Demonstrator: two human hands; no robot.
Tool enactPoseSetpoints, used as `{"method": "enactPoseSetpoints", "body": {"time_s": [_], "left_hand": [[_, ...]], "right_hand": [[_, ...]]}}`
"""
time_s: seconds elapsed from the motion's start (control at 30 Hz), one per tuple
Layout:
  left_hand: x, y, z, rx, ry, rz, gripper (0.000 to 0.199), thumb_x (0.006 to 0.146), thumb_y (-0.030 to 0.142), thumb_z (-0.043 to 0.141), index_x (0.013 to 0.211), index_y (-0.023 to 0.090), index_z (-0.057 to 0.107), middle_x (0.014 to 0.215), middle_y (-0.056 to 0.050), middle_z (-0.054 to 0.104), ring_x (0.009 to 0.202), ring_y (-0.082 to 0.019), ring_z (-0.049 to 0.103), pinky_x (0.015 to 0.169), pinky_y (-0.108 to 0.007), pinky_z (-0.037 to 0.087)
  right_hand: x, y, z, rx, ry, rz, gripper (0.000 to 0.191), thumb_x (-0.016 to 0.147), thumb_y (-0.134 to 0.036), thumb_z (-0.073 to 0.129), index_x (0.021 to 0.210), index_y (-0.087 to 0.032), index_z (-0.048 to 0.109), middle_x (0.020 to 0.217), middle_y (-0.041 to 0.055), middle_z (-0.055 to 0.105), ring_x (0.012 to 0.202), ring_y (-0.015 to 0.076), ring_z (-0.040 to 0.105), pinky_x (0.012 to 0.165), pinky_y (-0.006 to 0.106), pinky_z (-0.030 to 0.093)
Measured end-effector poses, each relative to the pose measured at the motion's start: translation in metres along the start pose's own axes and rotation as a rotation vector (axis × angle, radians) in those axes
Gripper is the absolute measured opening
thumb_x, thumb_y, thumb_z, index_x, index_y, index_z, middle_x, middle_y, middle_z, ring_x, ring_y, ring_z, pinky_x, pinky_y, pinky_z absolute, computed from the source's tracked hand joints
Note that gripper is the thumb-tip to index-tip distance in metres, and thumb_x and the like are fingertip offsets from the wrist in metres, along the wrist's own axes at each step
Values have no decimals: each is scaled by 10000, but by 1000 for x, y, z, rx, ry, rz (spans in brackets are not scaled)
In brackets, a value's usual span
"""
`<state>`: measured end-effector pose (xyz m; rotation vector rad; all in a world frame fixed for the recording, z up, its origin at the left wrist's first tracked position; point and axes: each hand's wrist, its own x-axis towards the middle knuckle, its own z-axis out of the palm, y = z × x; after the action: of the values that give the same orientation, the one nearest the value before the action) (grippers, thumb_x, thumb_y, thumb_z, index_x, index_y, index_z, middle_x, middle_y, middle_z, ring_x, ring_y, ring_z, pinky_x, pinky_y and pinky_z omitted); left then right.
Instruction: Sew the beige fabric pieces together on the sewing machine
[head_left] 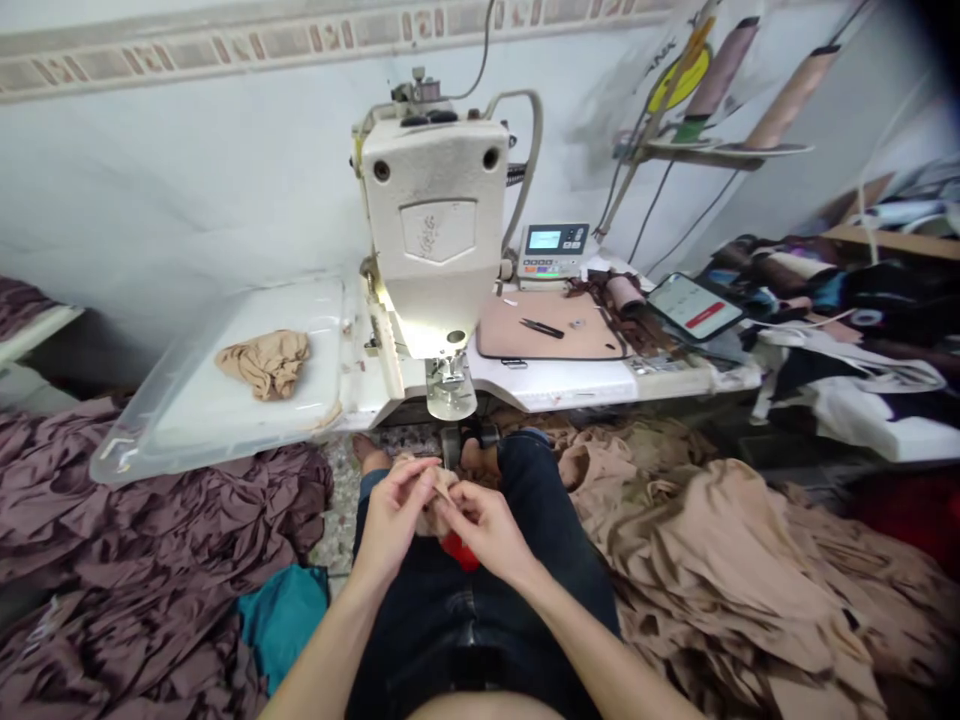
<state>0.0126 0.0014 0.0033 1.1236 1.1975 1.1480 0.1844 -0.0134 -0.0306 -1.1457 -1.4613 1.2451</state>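
My left hand [403,503] and my right hand [482,520] meet above my lap, fingers pinched on a small piece of beige fabric [430,521]. Part of the fabric is hidden behind the fingers. Something red [460,552] shows just below it, between the wrists. Straight ahead of the hands, a little apart from them, stands a white sewing machine [435,220] with its lamp lit over the presser foot [451,372].
A clear plastic tray [187,440] holds a crumpled beige cloth [268,364] at the left. Black thread snips [541,328] lie on a pink mat [577,345], near a control panel [553,252] and a phone [694,305]. Brown fabric [150,530] and tan fabric [720,560] are heaped either side.
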Motion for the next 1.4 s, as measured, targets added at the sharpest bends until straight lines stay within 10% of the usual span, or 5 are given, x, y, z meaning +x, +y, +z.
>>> {"method": "enactPoseSetpoints", "body": {"time_s": [0.27, 0.4, 0.6, 1.03, 1.4], "left_hand": [[-1, 21, -23, 527, -489, 176, 221, 987, 372, 739, 842, 231, 829, 912, -76, 689, 875, -211, 668, 719, -264, 523], [-2, 14, -9, 429, -430, 172, 273, 970, 444, 750, 836, 212, 805, 1077, -109, 692, 889, -207, 677, 662, -255, 518], [9, 10, -3, 98, -387, -71, 376, 957, 556, 746, 929, 184, 693, 662, 39, 544, 463, -95, 477, 451, -208, 417], [37, 68, -22, 578, -295, 570, 291, 1074, 303, 560, 1065, 225, 840, 852, -74, 744, 773, -212, 676, 717, -285, 494], [61, 87, 0, 361, -79, 246, 334, 908, 474, 723, 812, 154, 735, 733, -15, 663, 679, -159, 556, 641, -247, 413]], "right_hand": [[5, -27, -72, -35, -378, 144, 363, 923, -496, 779, 848, -142, 814, 645, 17, 693, 550, 142, 580, 510, 228, 411], [12, -38, -84, -64, -353, 93, 389, 930, -525, 778, 840, -150, 822, 645, 22, 700, 555, 145, 592, 525, 235, 451], [18, -51, -81, -15, -117, 65, 421, 896, -564, 783, 763, -165, 802, 623, 8, 656, 552, 148, 550, 517, 255, 420], [22, -97, -63, -273, 234, -279, 302, 988, -385, 713, 768, -202, 806, 675, 28, 693, 606, 174, 595, 603, 302, 445], [65, -88, -72, 32, 308, -89, 366, 829, -500, 822, 740, -145, 811, 666, 41, 730, 620, 190, 623, 607, 287, 485]]}}
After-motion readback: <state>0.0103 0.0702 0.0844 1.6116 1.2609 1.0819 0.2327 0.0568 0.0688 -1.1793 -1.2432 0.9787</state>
